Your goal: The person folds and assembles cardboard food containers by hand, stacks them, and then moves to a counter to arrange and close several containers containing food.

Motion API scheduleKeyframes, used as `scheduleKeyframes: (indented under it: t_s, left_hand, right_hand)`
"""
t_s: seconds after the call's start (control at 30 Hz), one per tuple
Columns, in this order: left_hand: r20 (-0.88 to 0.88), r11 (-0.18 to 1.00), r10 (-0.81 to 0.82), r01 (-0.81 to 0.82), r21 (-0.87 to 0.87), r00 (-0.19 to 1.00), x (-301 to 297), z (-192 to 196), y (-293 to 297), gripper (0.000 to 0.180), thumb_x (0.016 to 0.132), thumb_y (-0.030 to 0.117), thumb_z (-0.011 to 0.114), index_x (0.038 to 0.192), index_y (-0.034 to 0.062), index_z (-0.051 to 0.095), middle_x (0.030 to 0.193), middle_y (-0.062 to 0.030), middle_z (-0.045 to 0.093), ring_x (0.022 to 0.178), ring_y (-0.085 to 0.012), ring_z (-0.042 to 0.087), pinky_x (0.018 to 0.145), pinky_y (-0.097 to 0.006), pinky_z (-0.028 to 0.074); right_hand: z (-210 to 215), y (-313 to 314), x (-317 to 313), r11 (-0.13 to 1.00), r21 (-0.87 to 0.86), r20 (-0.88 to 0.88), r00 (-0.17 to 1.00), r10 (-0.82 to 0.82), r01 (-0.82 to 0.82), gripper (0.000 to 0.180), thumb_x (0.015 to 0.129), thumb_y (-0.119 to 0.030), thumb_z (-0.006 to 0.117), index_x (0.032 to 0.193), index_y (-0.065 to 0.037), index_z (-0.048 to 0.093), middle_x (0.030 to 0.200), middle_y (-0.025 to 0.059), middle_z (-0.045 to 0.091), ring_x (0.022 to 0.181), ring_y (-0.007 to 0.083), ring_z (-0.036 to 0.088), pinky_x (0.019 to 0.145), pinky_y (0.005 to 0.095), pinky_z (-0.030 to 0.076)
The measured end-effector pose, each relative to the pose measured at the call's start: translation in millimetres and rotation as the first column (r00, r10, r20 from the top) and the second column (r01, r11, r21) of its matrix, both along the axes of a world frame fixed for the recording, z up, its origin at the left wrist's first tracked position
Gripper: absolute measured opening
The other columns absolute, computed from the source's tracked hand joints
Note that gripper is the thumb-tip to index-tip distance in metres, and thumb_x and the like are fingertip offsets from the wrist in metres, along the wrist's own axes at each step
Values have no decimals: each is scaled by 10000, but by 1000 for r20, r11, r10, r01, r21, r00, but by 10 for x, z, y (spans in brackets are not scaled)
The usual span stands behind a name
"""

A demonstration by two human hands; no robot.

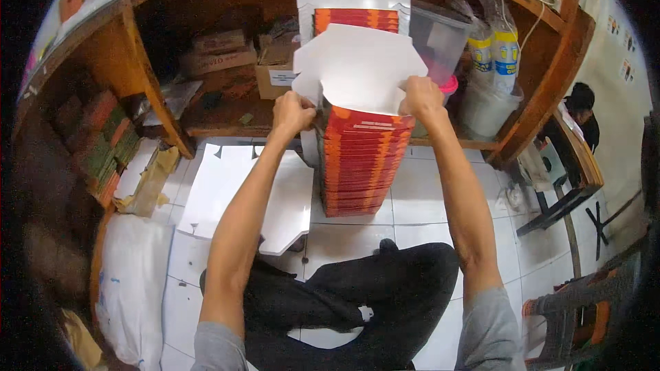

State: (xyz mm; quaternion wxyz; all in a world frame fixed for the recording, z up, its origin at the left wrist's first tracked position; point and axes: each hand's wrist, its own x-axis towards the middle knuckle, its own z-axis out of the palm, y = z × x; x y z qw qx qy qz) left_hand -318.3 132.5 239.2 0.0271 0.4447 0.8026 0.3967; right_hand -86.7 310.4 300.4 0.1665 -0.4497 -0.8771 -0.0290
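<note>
Box (368,65) sits atop the red stack (357,172), between our left hand (294,114) and right hand (422,102), each pinching a side flap (308,88). We see pale print (373,125) below them and, beyond the left hand, a carton (276,93) with a white label (282,77).

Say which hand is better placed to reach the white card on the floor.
Probably the left hand: the white card lies on its side of the red-orange stack; the right hand is opposite.
</note>
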Motion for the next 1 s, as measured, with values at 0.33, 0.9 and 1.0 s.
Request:
scheduleKeyframes:
  t_s: [0.33, 0.9, 1.0]
  left_hand:
    - [-38, 986, 97, -91, 137, 995, 67, -94, -33, 174, 679, 157, 673, 781, 91, 797, 816, -227, 710, 826, -390, 714, 813, -443, 571]
    - [-50, 973, 108, -95, 209, 993, 49, -5, 20, 146, 711, 176, 692, 763, 72, 782, 790, -252, 699, 793, -416, 709, 751, -465, 572]
    - [-17, 933, 45, -36, 358, 999, 183, 15, -121, 164, 756, 200, 708, 824, 71, 784, 818, -226, 713, 807, -404, 712, 759, -453, 567]
  right_hand:
    - [557, -819, -823, 946, -172, -74, 962, 264, -273, 280, 796, -294, 735, 834, -17, 745, 802, 179, 738, 785, 326, 744, 745, 402, 594]
    - [185, -854, -1315, 926, -70, 78, 924, 375, -370, 310, 773, -279, 718, 863, 18, 731, 802, 196, 718, 800, 347, 721, 752, 407, 575]
    - [319, -767, -1175, 862, -311, 9, 906, 424, -400, 385, 791, -365, 763, 719, 9, 715, 624, 133, 662, 634, 261, 665, 641, 375, 525]
